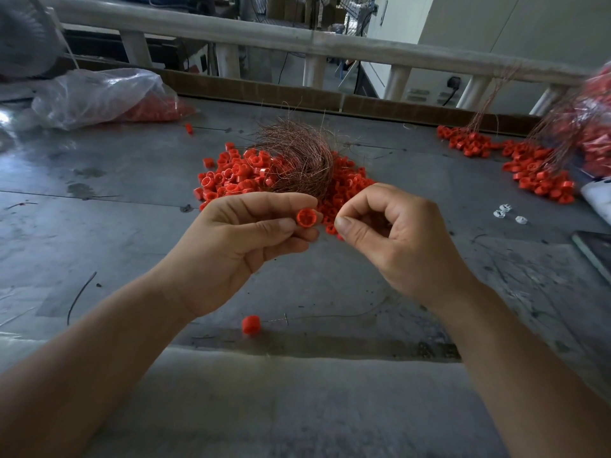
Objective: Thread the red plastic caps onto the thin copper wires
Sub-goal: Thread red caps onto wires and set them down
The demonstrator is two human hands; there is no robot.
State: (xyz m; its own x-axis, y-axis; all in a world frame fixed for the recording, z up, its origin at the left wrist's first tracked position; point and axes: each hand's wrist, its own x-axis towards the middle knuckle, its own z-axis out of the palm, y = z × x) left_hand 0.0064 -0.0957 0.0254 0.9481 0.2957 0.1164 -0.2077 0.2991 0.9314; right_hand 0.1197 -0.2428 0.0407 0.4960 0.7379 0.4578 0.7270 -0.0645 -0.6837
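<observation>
The left hand (231,246) pinches one red cap (306,218) in a narrow grip above the desk (99,200). The right hand (396,239) is pinched tight just beside it — any wire in that grip is too fine to see. Much seems left: a big loose pile of caps (231,176) lies around the copper wire bundle (297,157). Done work shows too — threaded caps (535,176) far right, and a single cap (251,324) trailing a wire near the front.

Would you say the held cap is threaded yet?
Cannot tell: left hand pinches the red cap, hollow side showing; any wire too thin to see.
</observation>
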